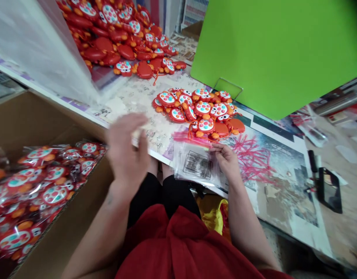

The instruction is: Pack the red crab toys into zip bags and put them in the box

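Note:
Over the table's near edge, to the left, my left hand (pixel 126 151) is blurred by motion; its thumb stands apart from the curved fingers and no object shows between them. My right hand (pixel 226 161) pinches the upper right edge of a clear plastic zip bag (pixel 197 164) with a pink seal strip and black printing. The bag lies flat at the table edge, maybe on a stack of others. Just beyond it sits a small pile of red crab-like toys (pixel 203 108) with orange feet, white dotted faces and cords.
A cardboard box (pixel 79 217) at the left holds bagged red toys (pixel 35 190). A larger heap of loose toys (pixel 117 42) lies at the back left. A bright green panel (pixel 271 54) stands behind the table. Pink strips (pixel 251 159) and a dark phone-like object (pixel 330 190) lie rightward.

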Available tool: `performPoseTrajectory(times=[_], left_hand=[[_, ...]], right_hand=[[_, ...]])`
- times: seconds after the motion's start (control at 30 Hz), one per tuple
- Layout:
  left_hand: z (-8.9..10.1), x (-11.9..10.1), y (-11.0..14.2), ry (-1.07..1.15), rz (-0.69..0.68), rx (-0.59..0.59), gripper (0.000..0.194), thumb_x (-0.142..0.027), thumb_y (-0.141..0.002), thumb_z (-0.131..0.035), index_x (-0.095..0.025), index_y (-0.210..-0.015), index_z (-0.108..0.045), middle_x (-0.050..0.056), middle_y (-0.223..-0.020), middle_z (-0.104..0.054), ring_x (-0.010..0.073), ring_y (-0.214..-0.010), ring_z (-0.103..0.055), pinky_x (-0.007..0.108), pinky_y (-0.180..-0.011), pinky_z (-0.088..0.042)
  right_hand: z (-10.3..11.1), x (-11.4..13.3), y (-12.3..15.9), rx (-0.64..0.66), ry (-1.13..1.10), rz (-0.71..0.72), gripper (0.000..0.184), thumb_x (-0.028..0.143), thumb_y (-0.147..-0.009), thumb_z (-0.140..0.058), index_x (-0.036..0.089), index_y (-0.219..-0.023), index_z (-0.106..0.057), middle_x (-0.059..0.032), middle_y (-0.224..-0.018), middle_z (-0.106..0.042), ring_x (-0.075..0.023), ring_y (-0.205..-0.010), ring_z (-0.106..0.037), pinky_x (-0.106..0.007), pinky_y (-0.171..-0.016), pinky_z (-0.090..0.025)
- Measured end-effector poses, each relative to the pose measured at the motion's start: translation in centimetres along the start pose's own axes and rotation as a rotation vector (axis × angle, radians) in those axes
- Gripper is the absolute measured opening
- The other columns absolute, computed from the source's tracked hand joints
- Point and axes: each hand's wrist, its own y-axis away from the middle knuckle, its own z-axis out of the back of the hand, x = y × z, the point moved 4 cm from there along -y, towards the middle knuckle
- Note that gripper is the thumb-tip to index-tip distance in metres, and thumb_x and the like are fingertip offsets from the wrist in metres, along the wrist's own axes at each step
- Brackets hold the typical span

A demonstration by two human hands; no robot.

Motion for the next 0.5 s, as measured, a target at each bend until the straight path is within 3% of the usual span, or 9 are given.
performPoseTrajectory(times=[0.13, 0.23, 0.33, 0.5], left_hand=[[-11.1, -1.2, 1.7, 0.166, 0.051, 0.545, 0.028, -0.016, -0.096, -0.044, -0.023, -0.113, -0.066, 0.006, -0.114, -0.069, 0.0237, -0.113, -0.061, 0.042, -0.104, -0.045], [-16.3, -0.5, 3.7, 0.231, 0.133, 0.756, 0.021, -0.017, -0.093, -0.050, -0.019, -0.102, -0.068, 0.009, -0.106, -0.068, 0.0256, -0.107, -0.060, 0.040, -0.099, -0.045], [-18.5, 0.7, 5.5, 0.194, 0.129, 0.802, 0.017, -0.017, -0.093, -0.052, -0.017, -0.094, -0.068, 0.010, -0.101, -0.064, 0.0259, -0.105, -0.057, 0.041, -0.100, -0.042], [-19.1, 1.6, 6.7, 0.099, 0.027, 0.823, 0.023, -0.015, -0.095, -0.045, -0.015, -0.098, -0.068, 0.011, -0.103, -0.062, 0.0254, -0.104, -0.053, 0.041, -0.098, -0.041]], right_hand=[[-0.1, 0.2, 0.1, -0.008, -0.040, -0.019, 0.029, 0.021, -0.076, -0.058, 0.023, -0.103, -0.067, -0.0035, -0.091, -0.075, -0.0194, -0.087, -0.069, -0.039, -0.086, -0.053], [-0.2, 0.4, 0.2, -0.003, -0.048, -0.018, 0.029, 0.021, -0.076, -0.058, 0.023, -0.104, -0.067, -0.0034, -0.091, -0.075, -0.0190, -0.086, -0.069, -0.038, -0.083, -0.054], [-0.3, 0.3, 0.2, 0.005, -0.030, -0.002, 0.030, 0.021, -0.077, -0.058, 0.022, -0.106, -0.067, -0.0033, -0.092, -0.075, -0.0189, -0.086, -0.069, -0.038, -0.084, -0.054], [0.4, 2.0, 0.6, -0.146, 0.227, 0.156, 0.024, 0.019, -0.081, -0.055, 0.025, -0.097, -0.071, -0.0040, -0.098, -0.074, -0.0232, -0.097, -0.066, -0.047, -0.096, -0.049]])
